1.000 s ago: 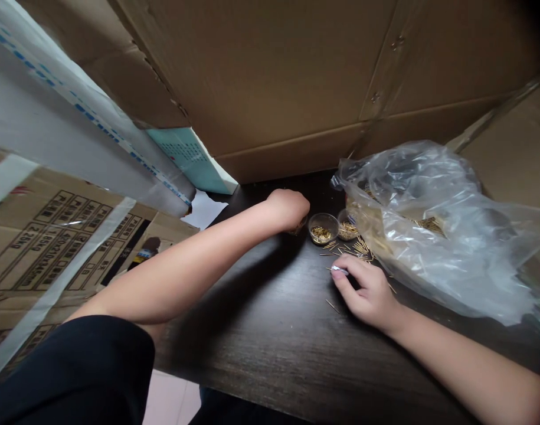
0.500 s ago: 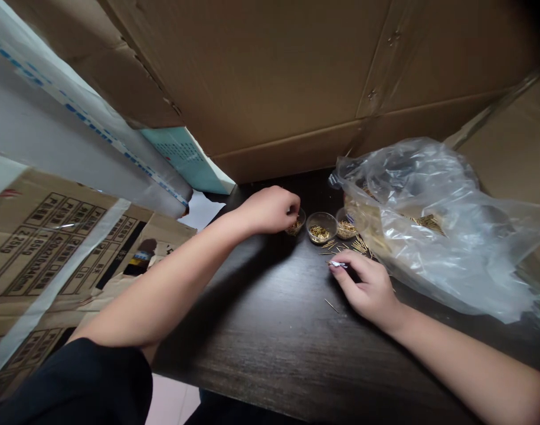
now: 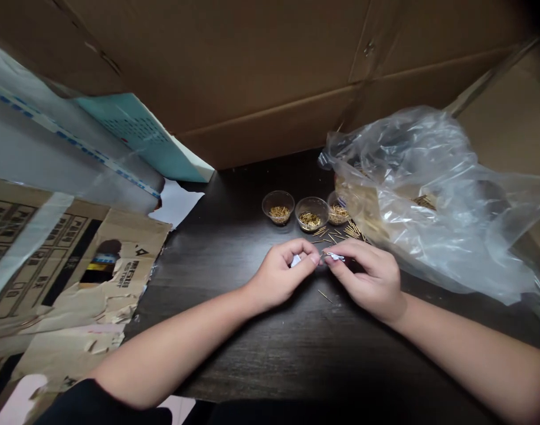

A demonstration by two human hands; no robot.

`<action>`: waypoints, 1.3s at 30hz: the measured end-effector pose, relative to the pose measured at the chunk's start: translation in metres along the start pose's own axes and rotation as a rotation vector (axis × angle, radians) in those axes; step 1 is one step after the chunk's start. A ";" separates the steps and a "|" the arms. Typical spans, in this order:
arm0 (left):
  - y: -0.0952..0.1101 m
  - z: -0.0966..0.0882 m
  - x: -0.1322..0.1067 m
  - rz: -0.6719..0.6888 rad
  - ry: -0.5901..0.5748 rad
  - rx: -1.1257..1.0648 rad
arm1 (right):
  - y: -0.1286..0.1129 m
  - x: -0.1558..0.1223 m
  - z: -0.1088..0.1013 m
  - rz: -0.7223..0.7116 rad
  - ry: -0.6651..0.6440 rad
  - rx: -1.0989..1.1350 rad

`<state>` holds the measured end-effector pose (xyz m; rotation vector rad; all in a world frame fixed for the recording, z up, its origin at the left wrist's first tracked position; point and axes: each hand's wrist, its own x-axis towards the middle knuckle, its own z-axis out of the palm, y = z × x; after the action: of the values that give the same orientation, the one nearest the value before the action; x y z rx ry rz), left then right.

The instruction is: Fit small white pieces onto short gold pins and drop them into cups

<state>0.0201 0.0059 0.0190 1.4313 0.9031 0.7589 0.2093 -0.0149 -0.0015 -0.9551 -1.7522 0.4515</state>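
Observation:
Both my hands meet over the dark wooden table (image 3: 270, 348). My left hand (image 3: 282, 273) is closed in a pinch, fingertips touching the tips of my right hand; what it pinches is too small to make out. My right hand (image 3: 367, 277) is closed on a small white and silver part (image 3: 334, 256). Just beyond them stand three small clear cups (image 3: 311, 212) with gold pins inside. Loose gold pins (image 3: 338, 235) lie scattered next to the cups, and one pin (image 3: 325, 296) lies under my hands.
A crumpled clear plastic bag (image 3: 433, 200) with more gold pins lies at the right. Large cardboard boxes (image 3: 261, 77) wall off the back. Torn printed cardboard (image 3: 75, 265) and a teal sheet (image 3: 137, 141) sit at the left, past the table's edge.
My left hand has come back from the leftmost cup to meet my right hand at the table's middle. The camera has tilted down a little.

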 end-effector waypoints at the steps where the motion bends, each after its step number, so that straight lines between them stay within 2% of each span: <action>1: -0.003 0.000 0.001 -0.006 -0.016 -0.005 | 0.001 0.000 0.000 0.000 -0.015 0.016; 6: -0.010 -0.006 0.002 -0.003 -0.062 0.016 | 0.002 0.002 0.001 0.002 -0.087 0.064; 15: -0.011 -0.007 0.001 -0.030 -0.083 0.045 | 0.002 0.002 -0.001 0.042 -0.098 -0.023; 21: -0.020 -0.008 -0.001 -0.015 -0.126 -0.243 | 0.002 -0.001 -0.003 0.096 -0.061 -0.065; 27: -0.022 -0.001 -0.002 0.067 -0.073 -0.135 | 0.004 -0.004 -0.002 0.107 -0.049 -0.056; 31: -0.018 -0.002 -0.001 0.003 -0.002 -0.181 | 0.005 -0.005 -0.002 0.092 -0.044 -0.036; 36: -0.014 -0.002 -0.001 0.036 0.136 -0.058 | 0.004 -0.004 -0.003 0.063 -0.062 -0.035; 39: -0.012 0.000 -0.002 -0.046 0.154 -0.118 | 0.003 -0.004 -0.003 0.051 -0.067 -0.037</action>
<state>0.0183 0.0036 0.0067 1.2570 0.9895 0.8827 0.2141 -0.0164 -0.0048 -1.0231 -1.8053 0.4910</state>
